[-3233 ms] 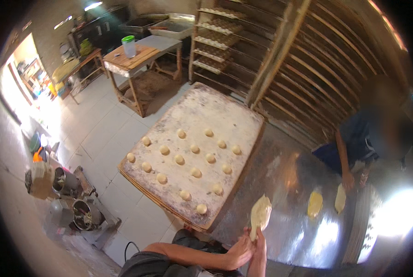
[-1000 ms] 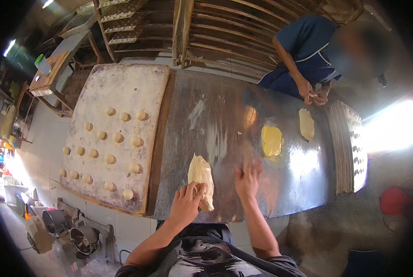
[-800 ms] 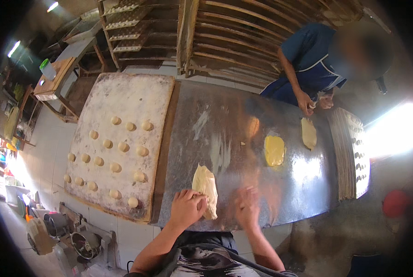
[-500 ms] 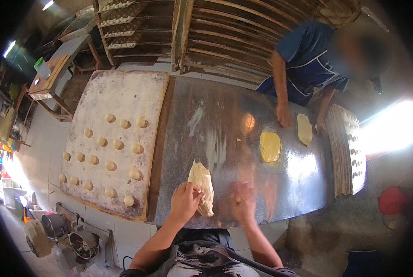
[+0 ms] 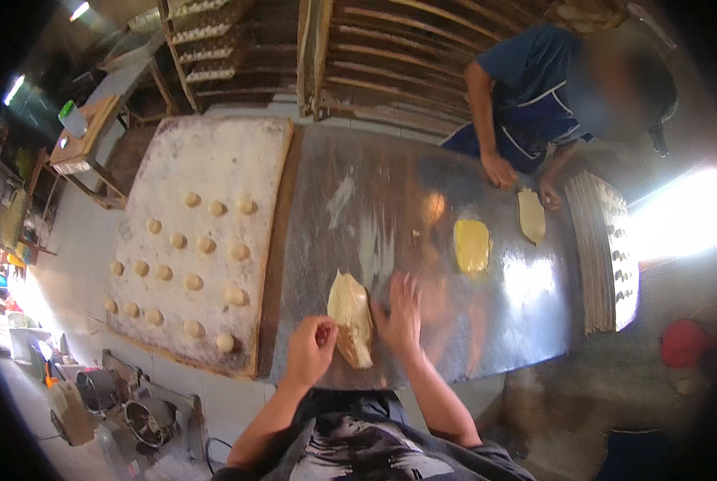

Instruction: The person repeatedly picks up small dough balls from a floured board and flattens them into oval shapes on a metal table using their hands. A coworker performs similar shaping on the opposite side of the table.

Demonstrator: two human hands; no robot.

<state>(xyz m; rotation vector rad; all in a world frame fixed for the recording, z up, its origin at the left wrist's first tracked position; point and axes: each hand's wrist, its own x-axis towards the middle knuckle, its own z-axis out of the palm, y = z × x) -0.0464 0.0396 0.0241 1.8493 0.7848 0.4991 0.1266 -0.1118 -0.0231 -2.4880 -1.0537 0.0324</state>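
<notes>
A flattened, glossy piece of dough (image 5: 349, 309) lies lengthwise on the metal-topped table (image 5: 318, 216) in front of me. My left hand (image 5: 309, 351) is closed, with thumb and fingertips pinching the dough's left edge. Just right of the dough, my right hand (image 5: 402, 317) rests with its fingers stretched out and holds nothing. Farther right sits a yellow slab, fat-like in look (image 5: 472, 246). Beyond it, another flat dough piece (image 5: 531, 216) lies under a co-worker's hands (image 5: 499, 171).
At the left, a floured board (image 5: 214, 160) carries several round dough balls. A stack of thin boards (image 5: 595, 256) with small pieces on top stands at the table's right end. Wooden racks (image 5: 398, 64) rise behind; machines (image 5: 146, 421) stand low at left.
My right hand, blurred before, has come up and left beside the dough, its fingers now extended. My left hand has shifted slightly left and down. The co-worker's hands moved up a little.
</notes>
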